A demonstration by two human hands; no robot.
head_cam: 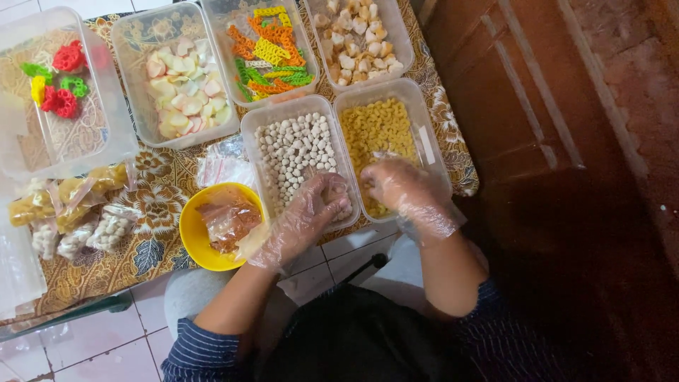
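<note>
Both my hands wear thin clear plastic gloves. My left hand (pixel 311 212) is cupped inside a clear tub of small white ball-shaped crackers (pixel 290 145), its fingers closed on a clutch of them near the tub's front edge. My right hand (pixel 403 187) reaches into the neighbouring tub of yellow curled crackers (pixel 378 127), fingers bent down into the pile; whether it grips any is hidden by the glove. A small clear plastic bag seems to lie between the hands at the tubs' shared wall.
A yellow bowl (pixel 194 237) holding a crumpled bag sits left of my left hand. Behind are tubs of white-pink chips (pixel 180 78), striped colourful crackers (pixel 272 49), pale chunks (pixel 357 35) and flower shapes (pixel 60 81). Filled small bags (pixel 74 212) lie left. The batik-covered table ends just past the tubs.
</note>
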